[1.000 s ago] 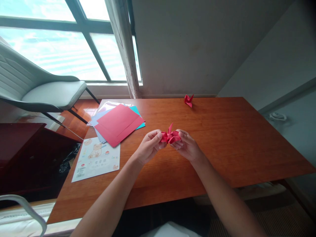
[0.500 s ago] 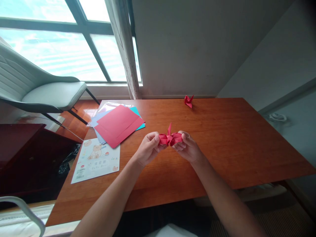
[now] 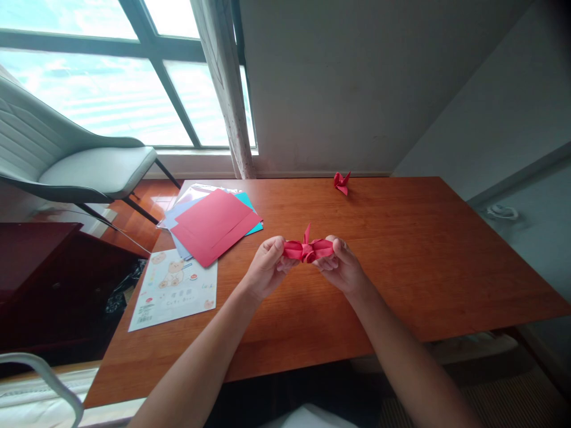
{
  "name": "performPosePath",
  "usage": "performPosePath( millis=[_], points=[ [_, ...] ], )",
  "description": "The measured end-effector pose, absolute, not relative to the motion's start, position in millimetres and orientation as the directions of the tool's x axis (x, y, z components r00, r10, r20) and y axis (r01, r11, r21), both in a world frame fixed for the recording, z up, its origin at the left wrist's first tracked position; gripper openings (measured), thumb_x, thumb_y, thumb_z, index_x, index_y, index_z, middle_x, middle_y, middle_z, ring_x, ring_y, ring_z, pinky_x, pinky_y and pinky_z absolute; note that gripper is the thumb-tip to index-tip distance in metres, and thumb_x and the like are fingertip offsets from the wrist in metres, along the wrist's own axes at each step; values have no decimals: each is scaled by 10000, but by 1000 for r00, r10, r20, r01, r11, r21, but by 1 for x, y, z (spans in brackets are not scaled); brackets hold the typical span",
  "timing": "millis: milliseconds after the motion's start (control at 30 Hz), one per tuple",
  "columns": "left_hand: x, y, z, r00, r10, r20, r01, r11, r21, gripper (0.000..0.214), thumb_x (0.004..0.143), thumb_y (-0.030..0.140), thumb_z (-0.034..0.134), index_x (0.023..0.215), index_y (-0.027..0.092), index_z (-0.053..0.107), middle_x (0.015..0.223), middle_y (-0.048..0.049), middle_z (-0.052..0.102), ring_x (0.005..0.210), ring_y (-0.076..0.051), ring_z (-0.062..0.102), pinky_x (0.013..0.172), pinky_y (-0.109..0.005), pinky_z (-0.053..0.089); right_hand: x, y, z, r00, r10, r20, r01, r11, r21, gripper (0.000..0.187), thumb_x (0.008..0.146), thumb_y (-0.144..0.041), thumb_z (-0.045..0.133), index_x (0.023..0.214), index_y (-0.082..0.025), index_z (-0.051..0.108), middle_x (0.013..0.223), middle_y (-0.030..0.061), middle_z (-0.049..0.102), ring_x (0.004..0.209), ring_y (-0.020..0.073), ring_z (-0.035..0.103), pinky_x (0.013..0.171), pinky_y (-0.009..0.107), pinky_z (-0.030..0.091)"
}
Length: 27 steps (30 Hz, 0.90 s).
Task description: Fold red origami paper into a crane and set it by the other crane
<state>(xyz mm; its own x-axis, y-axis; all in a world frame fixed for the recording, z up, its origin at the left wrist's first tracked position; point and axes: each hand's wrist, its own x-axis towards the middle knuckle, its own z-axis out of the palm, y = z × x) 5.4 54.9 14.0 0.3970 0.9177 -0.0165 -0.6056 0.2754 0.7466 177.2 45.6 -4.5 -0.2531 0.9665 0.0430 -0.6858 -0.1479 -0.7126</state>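
A red origami crane (image 3: 307, 251) is stretched between my two hands above the wooden table. Its wings spread to either side, and one thin point sticks up from the middle. My left hand (image 3: 270, 261) pinches the left wing tip between thumb and fingers. On the other side, my right hand (image 3: 339, 264) pinches the right wing tip the same way. Some fingertips are hidden under the folded paper. A second red origami crane (image 3: 342, 183) rests at the far edge of the table.
Red paper sheets (image 3: 214, 226) lie over blue and lilac sheets at the table's left. A white sheet with a bear print (image 3: 173, 291) lies in front of them. The wooden table (image 3: 414, 255) extends right. A pale chair (image 3: 98, 169) stands by the window.
My hands have moved slightly apart, and the crane's wings look wider and flatter between them. The papers and the far crane have stayed in place.
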Motion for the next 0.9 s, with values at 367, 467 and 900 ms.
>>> performPosePath(
  millis=[367, 467, 900],
  points=[
    [4, 56, 15, 370, 929, -7, -607, 248, 755, 581, 772, 556, 744, 522, 168, 391, 478, 48, 377, 494, -77, 344, 534, -242, 269, 179, 46, -3, -201, 980, -3, -678, -142, -721, 519, 760, -499, 792, 516, -200, 446, 465, -62, 384, 473, 89, 293, 521, 271, 269],
    [3, 56, 17, 348, 937, -11, -610, 235, 756, 583, 755, 557, 759, 519, 170, 391, 485, 48, 372, 501, -81, 354, 540, -247, 284, 179, 46, -2, -208, 978, 8, -652, -133, -746, 500, 757, -510, 792, 514, -198, 486, 452, -62, 389, 465, 88, 288, 514, 274, 250],
    [2, 57, 14, 306, 951, -47, -612, 235, 755, 612, 726, 589, 770, 505, 177, 375, 442, 61, 339, 472, -76, 322, 533, -267, 263, 176, 47, -1, -147, 989, 5, -667, -95, -739, 482, 736, -501, 814, 543, -201, 491, 463, -78, 391, 461, 77, 300, 521, 255, 311]
  ],
)
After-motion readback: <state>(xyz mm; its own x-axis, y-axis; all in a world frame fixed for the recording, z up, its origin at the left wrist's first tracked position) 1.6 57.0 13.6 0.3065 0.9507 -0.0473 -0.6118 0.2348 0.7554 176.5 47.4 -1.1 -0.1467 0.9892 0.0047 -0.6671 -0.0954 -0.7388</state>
